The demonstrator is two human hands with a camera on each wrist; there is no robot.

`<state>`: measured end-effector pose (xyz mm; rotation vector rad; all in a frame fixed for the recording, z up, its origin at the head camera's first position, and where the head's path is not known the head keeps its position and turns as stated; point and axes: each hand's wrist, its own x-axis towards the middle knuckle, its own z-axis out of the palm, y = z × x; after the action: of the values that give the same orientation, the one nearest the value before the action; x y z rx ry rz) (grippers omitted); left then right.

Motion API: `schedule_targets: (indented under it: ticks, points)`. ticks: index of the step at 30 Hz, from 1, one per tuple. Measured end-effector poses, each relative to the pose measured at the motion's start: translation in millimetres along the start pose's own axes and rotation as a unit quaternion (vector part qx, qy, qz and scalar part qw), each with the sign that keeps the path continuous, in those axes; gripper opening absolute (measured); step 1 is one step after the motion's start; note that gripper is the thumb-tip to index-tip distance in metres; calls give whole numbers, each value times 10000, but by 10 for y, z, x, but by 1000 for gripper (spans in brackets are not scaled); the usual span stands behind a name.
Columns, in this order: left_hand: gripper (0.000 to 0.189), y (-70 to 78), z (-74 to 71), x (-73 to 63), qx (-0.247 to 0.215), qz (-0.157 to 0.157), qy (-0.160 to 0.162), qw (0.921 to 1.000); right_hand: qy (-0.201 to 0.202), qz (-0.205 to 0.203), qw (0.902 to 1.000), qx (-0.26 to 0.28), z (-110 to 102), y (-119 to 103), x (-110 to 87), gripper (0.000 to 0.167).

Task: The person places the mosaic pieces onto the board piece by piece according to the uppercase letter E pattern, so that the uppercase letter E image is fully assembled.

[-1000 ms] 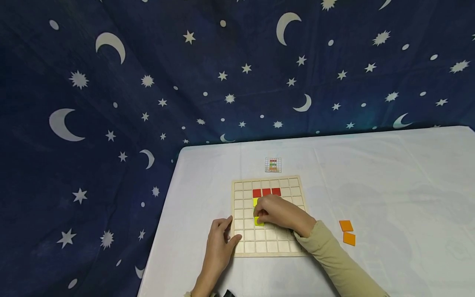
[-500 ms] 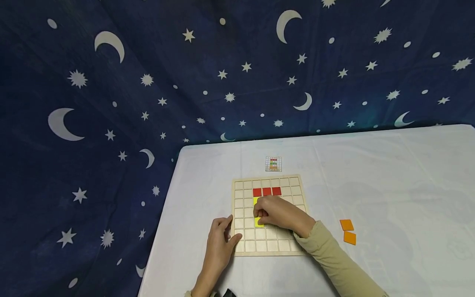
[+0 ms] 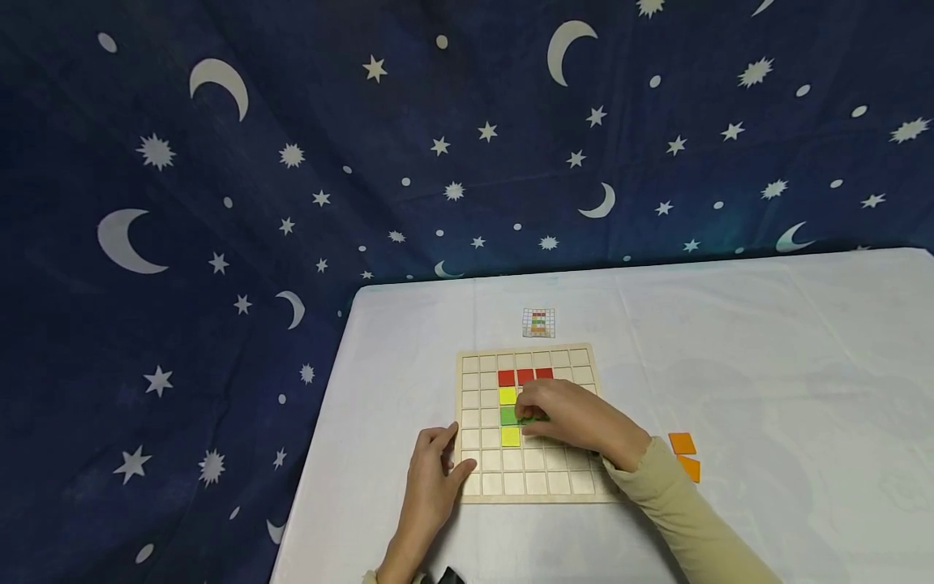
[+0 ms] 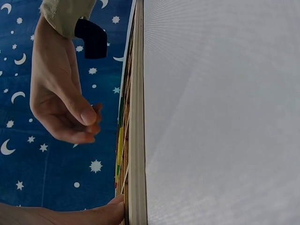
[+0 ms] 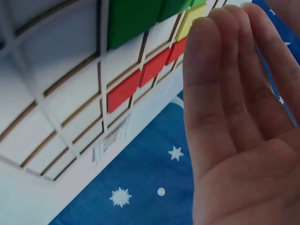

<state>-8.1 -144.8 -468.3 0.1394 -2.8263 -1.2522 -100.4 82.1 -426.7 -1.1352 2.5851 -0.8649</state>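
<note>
A wooden grid board [image 3: 477,487] lies on the white table. It holds three red tiles [image 3: 524,376] in a row and, below the left one, a column of yellow [image 3: 507,396], green [image 3: 508,415] and yellow [image 3: 511,436] tiles. My right hand [image 3: 527,415] is over the board's middle and pinches a second green tile [image 3: 536,419] beside the first green one. In the right wrist view the green tiles [image 5: 133,18] and red tiles [image 5: 124,89] show beside my fingers [image 5: 225,70]. My left hand [image 3: 438,466] rests at the board's lower left corner, thumb [image 4: 108,211] against the board's edge [image 4: 136,117].
Two orange tiles [image 3: 681,443] lie on the tablecloth to the right of the board, partly behind my right sleeve [image 3: 679,519]. A small pattern card [image 3: 538,323] lies just beyond the board. A dark star-and-moon cloth [image 3: 292,162] hangs behind and left of the table.
My right hand has shifted one cell to the right. It uncovered a green tile lying between the two yellow ones. A second green tile now shows under its fingers. The left hand has not moved.
</note>
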Motion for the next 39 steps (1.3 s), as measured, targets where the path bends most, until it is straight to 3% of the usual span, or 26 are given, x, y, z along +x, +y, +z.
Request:
schedule_targets:
  ticks: [7,18,22,27,39]
  points:
    - [58,2,-2,-1,-14,17,5,10000,112,167,9997,-110,-87,35,-186,13]
    - [58,10,1,11,-24,-2,5,10000,186,580,9981,-127,-257,122,-494,15]
    - [58,12,2,9,6,-24,9,10000,181,509,9978,-383,-295,165,-614,17]
    - [58,17,-2,12,58,-6,16,10000,196,529,9968,-562,-309,205,-769,19]
    - [64,16,-26,4,51,98,-109,9999,22,717,9966,-415,-264,357,-1068,18]
